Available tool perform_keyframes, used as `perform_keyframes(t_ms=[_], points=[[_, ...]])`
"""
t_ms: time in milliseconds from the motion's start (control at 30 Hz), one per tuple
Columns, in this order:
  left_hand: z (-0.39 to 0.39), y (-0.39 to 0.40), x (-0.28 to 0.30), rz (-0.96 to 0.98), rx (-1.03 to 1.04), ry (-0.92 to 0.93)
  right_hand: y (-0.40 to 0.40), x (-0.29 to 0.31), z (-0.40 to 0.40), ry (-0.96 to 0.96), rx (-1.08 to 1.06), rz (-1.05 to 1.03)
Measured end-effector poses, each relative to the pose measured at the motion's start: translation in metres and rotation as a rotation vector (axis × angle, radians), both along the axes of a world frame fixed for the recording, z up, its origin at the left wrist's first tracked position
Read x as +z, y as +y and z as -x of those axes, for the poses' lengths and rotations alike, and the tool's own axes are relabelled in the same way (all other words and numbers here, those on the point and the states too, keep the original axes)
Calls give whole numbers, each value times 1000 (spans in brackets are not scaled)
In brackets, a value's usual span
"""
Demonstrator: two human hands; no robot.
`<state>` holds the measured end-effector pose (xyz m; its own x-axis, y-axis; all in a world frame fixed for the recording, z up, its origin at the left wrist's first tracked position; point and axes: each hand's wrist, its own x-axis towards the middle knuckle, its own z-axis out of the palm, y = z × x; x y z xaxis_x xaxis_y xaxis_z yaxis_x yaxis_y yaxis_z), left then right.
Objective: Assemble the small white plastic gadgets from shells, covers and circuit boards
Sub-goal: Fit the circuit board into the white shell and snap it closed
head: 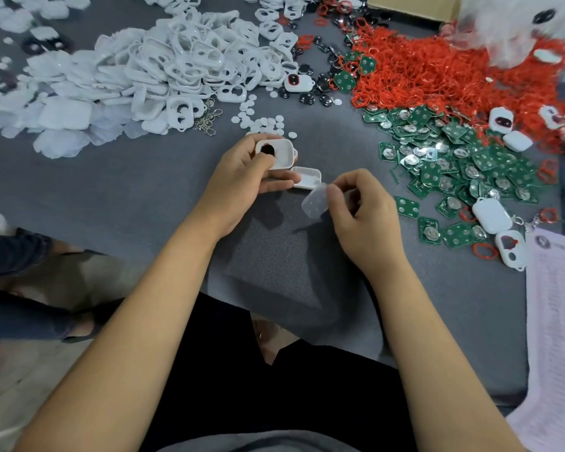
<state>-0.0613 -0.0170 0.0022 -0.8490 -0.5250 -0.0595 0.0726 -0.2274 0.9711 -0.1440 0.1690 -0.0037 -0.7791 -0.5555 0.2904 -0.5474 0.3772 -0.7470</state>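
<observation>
While the left hand (248, 171) curls round a small white rounded-rectangular plastic shell (279, 154), thumb laid across its face beside a dark oval opening rimmed in red, the right hand (361, 210) pinches a thin translucent rounded plastic cover (315, 202) between thumb and forefinger, its other fingers loosely curled. That clear cover hangs tilted just below and right of the held shell, close to the left fingertips. Between the two hands a second white plastic shell half (306, 177) lies hollow side up; it seems to touch the left fingers, though whether they actually hold it is hard to tell.

All of this sits over a grey foam-covered table (144, 190). Just beyond the left hand is a scatter of small white round discs (265, 120). Farther back and to the left spreads a large heap of white plastic shells with cut-out windows (183, 66), with flatter translucent white covers (62, 115) piled at its near left edge and a few metal keyring clasps (209, 120) beside it. To the right lies a spread of green square circuit boards carrying silver coin cells (454, 164), and behind them a mound of red rubber rings (437, 70). Several finished white gadgets (490, 215) rest among the boards, near a printed pale paper sheet (555, 321) at the right edge.
</observation>
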Motion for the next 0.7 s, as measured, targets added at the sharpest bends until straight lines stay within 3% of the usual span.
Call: perform_keyframes(t_ms=[133,267,367,467,567,700], points=[[-1,1,-1,39,8,-5,1,3,-4,-94,-22,111],[-1,8,1,204,-32,-43,6,6,-4,6,-93,173],[-3,23,1,266,-98,-30,17,5,-2,222,-148,38],[-3,48,-1,244,-150,8,35,3,4,377,-348,-124],[1,63,-2,128,-170,48,55,1,11,291,-566,-271],[4,61,-2,-8,-139,59,64,-5,14,233,-573,-399]])
